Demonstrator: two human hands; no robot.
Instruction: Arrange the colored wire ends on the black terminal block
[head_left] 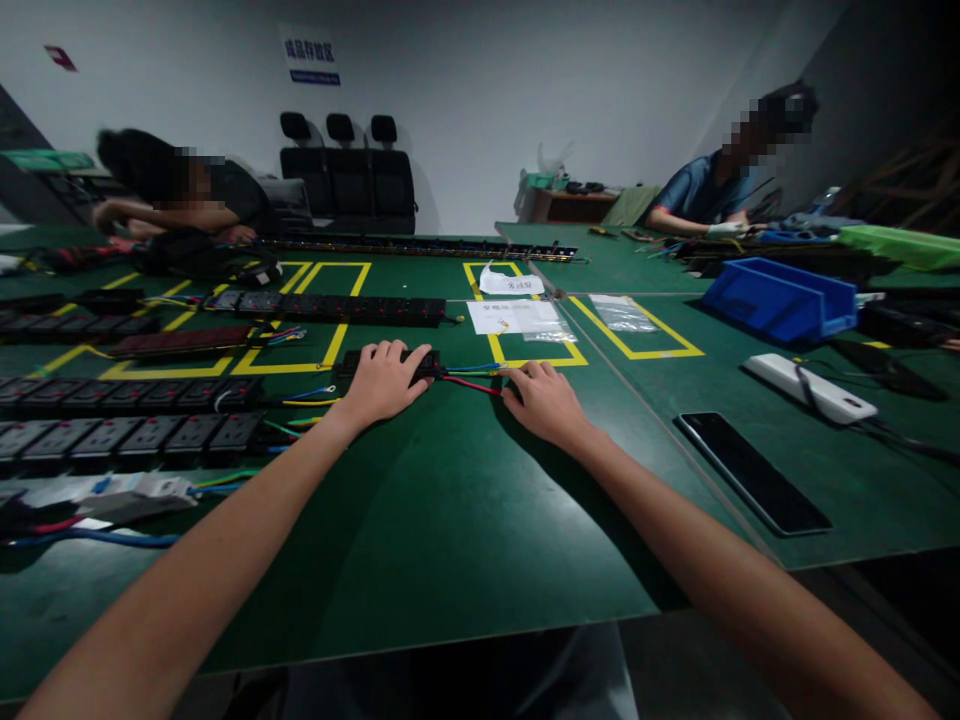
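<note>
My left hand (386,380) lies over a short black module (426,362), its fingers across the top and the thumb at the near side. Red, blue and green-yellow wires (471,382) run out of the module's right end. The fingers of my right hand (544,395) are closed on the far ends of these wires, which stretch fairly straight between both hands. The module's left part and the wire tips are mostly hidden by my fingers.
Black socket strips (135,440) with loose wires lie on the left; another strip (330,307) lies beyond my hands. A phone (750,470), a white power strip (810,388) and a blue bin (780,300) stand right. Paper labels (495,317) lie ahead. Two people sit across the table.
</note>
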